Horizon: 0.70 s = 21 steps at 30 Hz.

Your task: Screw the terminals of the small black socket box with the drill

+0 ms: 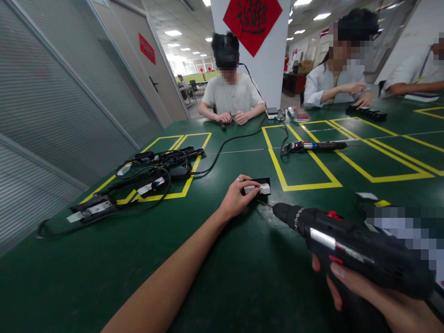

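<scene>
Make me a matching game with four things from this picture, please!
Things:
1. Drill
2. Small black-and-white piece
3. Table
4. Big red diamond sign

Clues:
A. Green with yellow lines
B. Up on a white pillar
C. Held in the right hand
D. Under the left hand's fingers

Right pairs: 1-C, 2-D, 3-A, 4-B

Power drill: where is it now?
Lower right in the head view: the power drill is in the right hand, its bit pointing toward the small part the left hand holds.
</scene>
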Each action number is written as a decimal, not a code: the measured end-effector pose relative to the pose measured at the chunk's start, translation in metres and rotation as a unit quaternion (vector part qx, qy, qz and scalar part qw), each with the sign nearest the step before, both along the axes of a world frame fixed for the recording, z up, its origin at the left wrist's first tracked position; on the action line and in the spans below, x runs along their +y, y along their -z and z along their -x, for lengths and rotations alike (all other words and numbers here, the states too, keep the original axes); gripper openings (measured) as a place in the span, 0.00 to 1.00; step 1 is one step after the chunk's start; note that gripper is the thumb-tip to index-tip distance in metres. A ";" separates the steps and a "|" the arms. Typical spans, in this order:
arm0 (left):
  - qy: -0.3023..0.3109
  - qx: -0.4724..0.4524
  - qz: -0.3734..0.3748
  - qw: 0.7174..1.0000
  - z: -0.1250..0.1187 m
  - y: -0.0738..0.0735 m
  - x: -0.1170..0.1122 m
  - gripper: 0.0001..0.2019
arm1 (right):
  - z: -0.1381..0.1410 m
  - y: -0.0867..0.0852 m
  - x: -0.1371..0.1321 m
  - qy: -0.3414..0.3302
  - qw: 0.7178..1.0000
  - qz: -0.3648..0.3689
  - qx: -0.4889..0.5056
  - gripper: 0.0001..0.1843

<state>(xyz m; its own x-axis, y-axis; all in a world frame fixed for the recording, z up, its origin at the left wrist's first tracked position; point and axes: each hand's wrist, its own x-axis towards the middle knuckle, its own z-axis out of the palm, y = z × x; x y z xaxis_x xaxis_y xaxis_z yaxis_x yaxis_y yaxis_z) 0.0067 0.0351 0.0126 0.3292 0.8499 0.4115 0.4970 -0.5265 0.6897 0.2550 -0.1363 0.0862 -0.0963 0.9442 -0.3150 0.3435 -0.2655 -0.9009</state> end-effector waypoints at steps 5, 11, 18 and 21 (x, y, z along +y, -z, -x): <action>0.009 -0.002 -0.005 1.000 0.000 0.002 0.002 0.12 | -0.009 0.015 0.001 -0.019 1.000 -0.019 0.011 0.16; 0.012 -0.006 -0.002 1.000 0.000 0.002 0.002 0.11 | -0.021 0.027 -0.005 -0.022 0.999 -0.035 0.028 0.16; 0.004 -0.008 0.004 1.000 0.000 0.003 0.002 0.11 | -0.021 0.032 -0.003 -0.009 0.998 -0.047 0.029 0.15; 0.004 -0.011 0.005 1.000 0.000 0.002 0.002 0.12 | -0.021 0.031 -0.001 -0.013 0.998 -0.059 0.031 0.14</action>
